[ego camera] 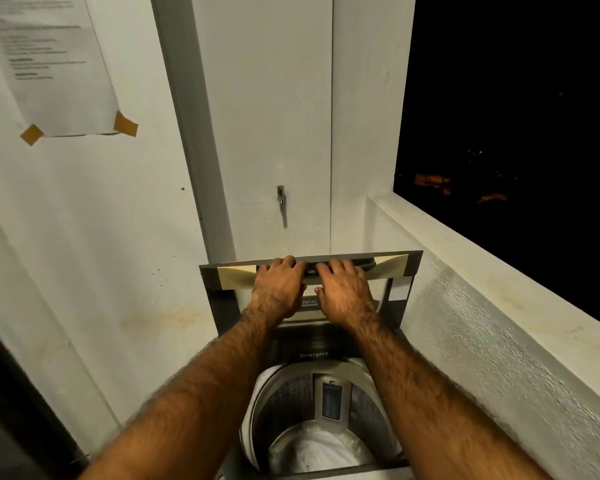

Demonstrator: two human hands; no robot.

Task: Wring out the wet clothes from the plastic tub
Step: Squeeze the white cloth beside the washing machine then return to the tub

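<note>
Your fingers (284, 263) on both hands curl over the top edge of the raised lid (415, 263) of a top-loading washer (284, 351). The left hand (278, 289) and right hand (347, 292) sit side by side at the middle of that edge, nearly touching, so both are grasping the lid and neither holds any cloth.

Below your forearms the steel drum (291, 400) stands open. A white cloth (312, 448) lies bunched at its bottom; this looks like the wet laundry you are to wring. No separate plastic tub is in view.

Expect the cloth to be soft, limp and heavy with water, likely clinging to the drum wall and dripping once lifted. It is not fragile. Gather a thick fold near one end in one hand, take the other end in the other hand, and twist. A pinch of thin fabric would probably slip.

The washer fills a narrow corner. A pale wall (118, 237) is on your left and a white door (274, 116) is behind the lid. A rough white ledge (482, 244) on your right opens onto darkness. A taped paper notice (49, 64) hangs on the left wall, and a small metal latch (281, 199) sits on the door. No table shows here.
</note>
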